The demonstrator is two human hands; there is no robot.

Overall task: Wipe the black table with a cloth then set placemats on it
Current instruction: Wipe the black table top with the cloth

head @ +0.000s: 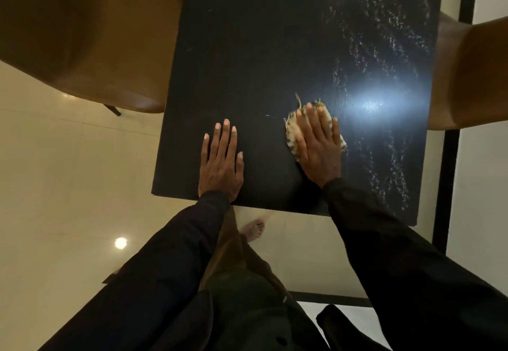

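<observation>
brown chair (90, 37) at left, second brown chair (467, 75) at right, cream floor (55, 185)

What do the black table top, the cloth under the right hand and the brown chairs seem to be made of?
Black table: likely wood or laminate, matte, with fine grain showing in the light glare. Cloth: woven fabric, pale, with frayed threads at its edge, pressed flat under the right hand. Chairs: smooth brown shells, probably moulded plastic or leather-like covering; soft sheen.

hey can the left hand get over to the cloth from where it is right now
Probably yes. The left hand lies flat on the black table, beside the cloth, with bare tabletop between them. But the right hand presses on most of the cloth, leaving only its frayed edge free.
</observation>
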